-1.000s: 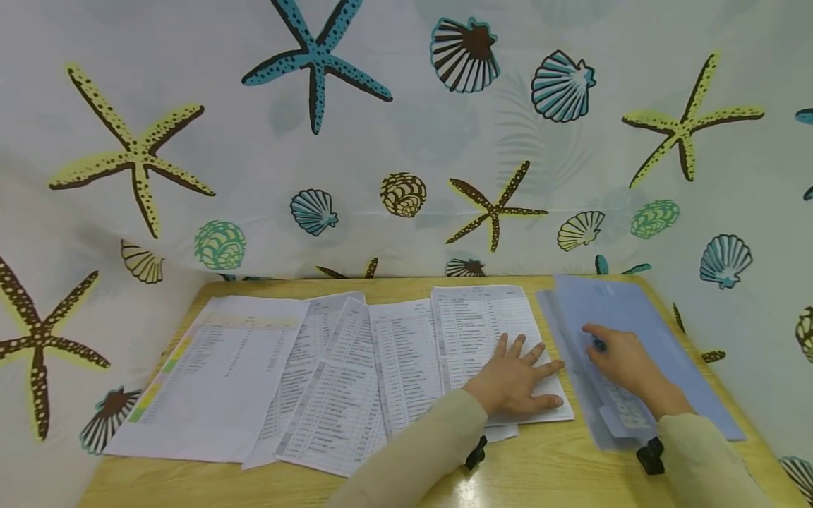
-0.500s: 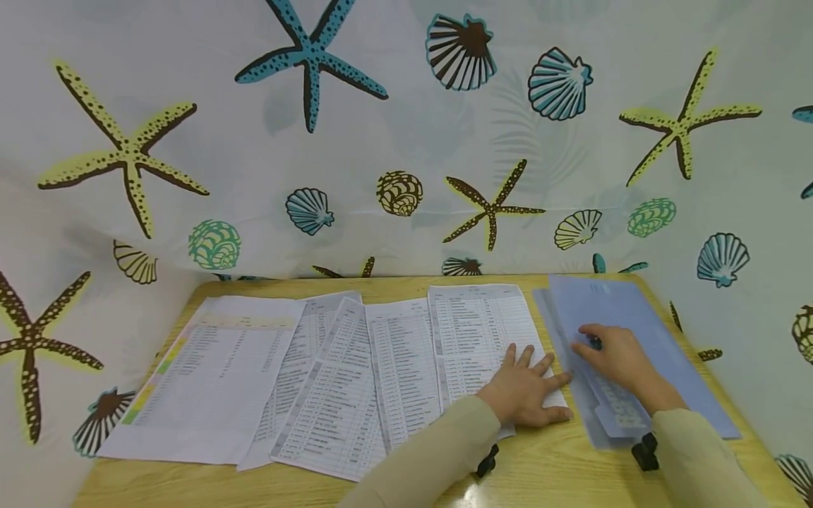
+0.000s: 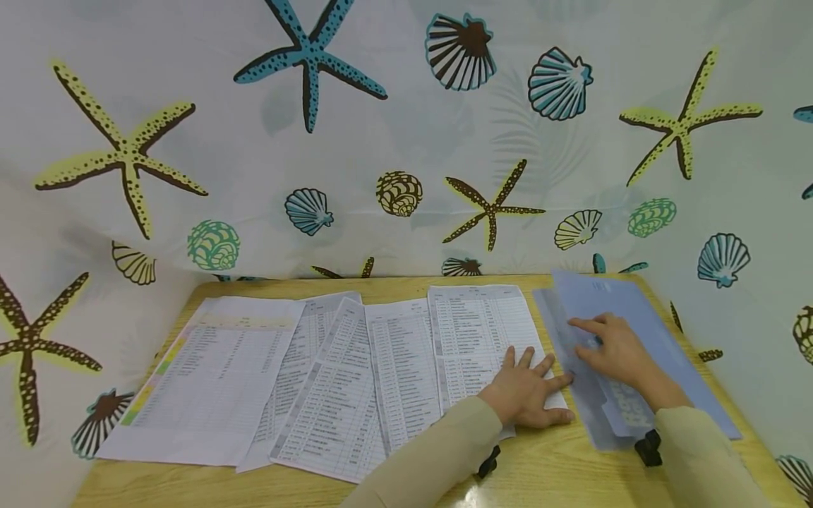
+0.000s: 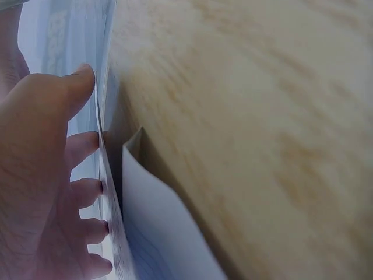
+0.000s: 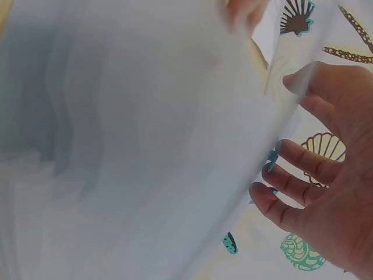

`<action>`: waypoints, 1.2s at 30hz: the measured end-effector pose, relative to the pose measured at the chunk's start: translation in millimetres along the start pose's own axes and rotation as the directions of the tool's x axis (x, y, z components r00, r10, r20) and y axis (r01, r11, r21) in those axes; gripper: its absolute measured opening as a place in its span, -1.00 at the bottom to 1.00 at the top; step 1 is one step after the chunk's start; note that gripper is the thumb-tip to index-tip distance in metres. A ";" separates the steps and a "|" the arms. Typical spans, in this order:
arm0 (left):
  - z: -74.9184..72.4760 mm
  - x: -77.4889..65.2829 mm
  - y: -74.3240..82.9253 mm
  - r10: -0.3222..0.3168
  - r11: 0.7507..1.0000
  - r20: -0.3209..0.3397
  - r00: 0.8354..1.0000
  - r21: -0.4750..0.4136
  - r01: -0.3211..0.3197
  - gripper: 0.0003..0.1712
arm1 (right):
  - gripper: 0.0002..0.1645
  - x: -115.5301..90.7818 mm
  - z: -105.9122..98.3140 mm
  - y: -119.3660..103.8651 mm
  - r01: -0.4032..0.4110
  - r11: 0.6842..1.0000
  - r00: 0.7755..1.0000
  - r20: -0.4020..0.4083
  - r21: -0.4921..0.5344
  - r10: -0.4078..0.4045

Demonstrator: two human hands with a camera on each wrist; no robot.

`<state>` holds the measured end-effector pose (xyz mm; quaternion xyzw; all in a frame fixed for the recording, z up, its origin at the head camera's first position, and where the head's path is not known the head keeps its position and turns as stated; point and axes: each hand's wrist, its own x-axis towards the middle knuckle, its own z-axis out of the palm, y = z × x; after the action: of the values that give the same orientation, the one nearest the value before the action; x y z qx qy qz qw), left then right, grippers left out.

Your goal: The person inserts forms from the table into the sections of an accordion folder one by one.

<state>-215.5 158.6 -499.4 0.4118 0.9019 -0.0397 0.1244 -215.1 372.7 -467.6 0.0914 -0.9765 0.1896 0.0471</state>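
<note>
My left hand (image 3: 526, 391), fingers spread, rests on the lower right part of a printed list sheet (image 3: 473, 317) in the head view. In the left wrist view its fingertips (image 4: 96, 233) touch the paper, seen edge-on, and a folded sheet corner (image 4: 143, 186) sticks up beside it. My right hand (image 3: 619, 349) is at the left edge of a translucent blue plastic folder (image 3: 667, 339), whose upper cover stands raised above the lower sheet. The right wrist view shows thumb and forefinger pinching the edge of this cover (image 5: 145, 134), the other fingers (image 5: 271, 207) loosely bent outside it.
More printed sheets (image 3: 333, 395) overlap in a row to the left, ending with one with coloured tabs (image 3: 209, 381). They lie on a wooden table (image 3: 552, 473). A curtain with starfish and shells (image 3: 356, 141) closes off the back and sides.
My left hand slid slightly right and toward me, then stayed on the paper. My right forefinger has stretched out leftward, and the folder's cover has shifted slightly at its upper left corner.
</note>
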 end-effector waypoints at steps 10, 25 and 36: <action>1.8 2.5 0.9 -0.005 0.999 0.014 1.000 -0.034 0.006 -0.17 | -0.41 1.8 -20.3 8.2 -0.048 0.989 0.999 0.018 0.139 0.046; 1.7 3.5 1.3 -0.008 0.998 0.025 1.000 -0.056 0.009 -0.16 | -0.40 0.4 -48.8 15.2 -0.086 0.981 0.996 0.034 0.174 0.082; 0.3 -0.2 0.5 -0.007 0.997 0.009 1.000 -0.074 0.007 -0.16 | -0.39 5.1 -78.4 26.0 -0.107 0.969 0.994 0.046 0.224 0.099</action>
<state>-215.0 158.7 -499.6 0.4036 0.9036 -0.0085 0.1432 -220.7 425.3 -404.0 0.0486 -0.9527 0.2999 0.0096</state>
